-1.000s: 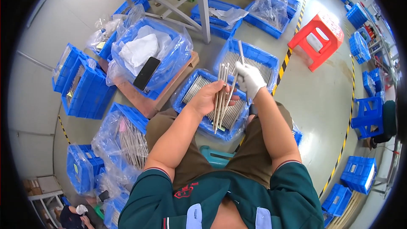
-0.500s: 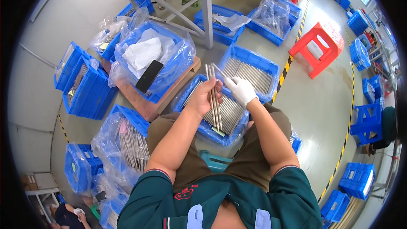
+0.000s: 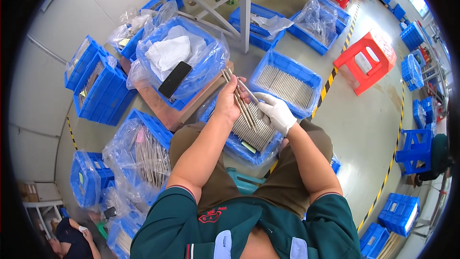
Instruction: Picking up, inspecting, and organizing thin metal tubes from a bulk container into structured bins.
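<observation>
My bare left hand (image 3: pixel 229 103) is closed around several thin metal rods (image 3: pixel 246 109), which slant from upper left to lower right. Close on its right, my right hand (image 3: pixel 278 114) wears a white glove and pinches the lower end of a single metal rod (image 3: pixel 247 89). That rod's upper end reaches to the fingers of my left hand. Below both hands is a blue bin (image 3: pixel 235 152) lined with clear plastic, where many similar rods lie in rows beside a yellow-green slip (image 3: pixel 248 147). A second blue bin (image 3: pixel 316 80) of rods sits just beyond it.
On a wooden pallet (image 3: pixel 165 121) at left, a plastic-lined blue bin (image 3: pixel 211 33) carries a black phone (image 3: pixel 175 79) and white cloth. A bagged bin of long rods (image 3: pixel 149 158) stands nearer. A red stool (image 3: pixel 366 62) is at right; a table leg (image 3: pixel 244 14) rises ahead.
The rods in my left hand tilt more to the left at the top. My gloved right hand has come slightly nearer, its rod now lying lower, against the left fingers. The view has shifted slightly.
</observation>
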Available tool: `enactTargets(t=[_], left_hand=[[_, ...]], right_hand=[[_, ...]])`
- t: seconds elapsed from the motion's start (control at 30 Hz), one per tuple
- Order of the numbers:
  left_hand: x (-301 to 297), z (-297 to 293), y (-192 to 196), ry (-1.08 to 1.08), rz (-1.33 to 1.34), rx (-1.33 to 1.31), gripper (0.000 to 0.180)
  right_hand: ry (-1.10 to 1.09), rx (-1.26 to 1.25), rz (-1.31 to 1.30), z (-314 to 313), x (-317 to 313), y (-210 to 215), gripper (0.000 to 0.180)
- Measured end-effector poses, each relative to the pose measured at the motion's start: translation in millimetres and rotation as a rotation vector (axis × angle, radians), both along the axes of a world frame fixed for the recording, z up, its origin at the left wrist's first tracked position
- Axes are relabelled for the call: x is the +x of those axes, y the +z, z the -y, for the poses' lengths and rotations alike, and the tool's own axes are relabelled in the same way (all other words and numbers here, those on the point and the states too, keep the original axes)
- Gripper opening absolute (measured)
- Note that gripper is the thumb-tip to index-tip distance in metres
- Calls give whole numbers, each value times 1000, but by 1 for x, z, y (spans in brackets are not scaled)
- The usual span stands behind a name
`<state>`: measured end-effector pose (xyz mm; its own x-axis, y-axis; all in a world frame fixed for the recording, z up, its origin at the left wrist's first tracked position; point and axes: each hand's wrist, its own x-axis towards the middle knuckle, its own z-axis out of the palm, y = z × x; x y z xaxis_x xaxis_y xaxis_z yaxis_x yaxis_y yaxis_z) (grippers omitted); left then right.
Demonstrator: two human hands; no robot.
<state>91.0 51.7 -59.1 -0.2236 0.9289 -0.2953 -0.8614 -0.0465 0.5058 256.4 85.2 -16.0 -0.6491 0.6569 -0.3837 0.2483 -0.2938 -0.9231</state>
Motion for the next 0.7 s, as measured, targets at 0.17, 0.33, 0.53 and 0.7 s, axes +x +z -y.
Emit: enactTargets(t=[0.17,0.33,0.53,0.7], left_hand=[[15,2,3,-60,-74,-27,36],[35,5,-4,-195,-219,-73,29],[28,7,3,-294,-243,-74,26],[27,8,-3,-274,-292,-91,24]], right_hand=[[-61,45,-18,-3,-2,-4,47],[-247,215,-82,-9,-20,-16,47],[-283,-69,-290,-13,-19,-29,45],[-267,-163,-275,-7,-18,-18,41]])
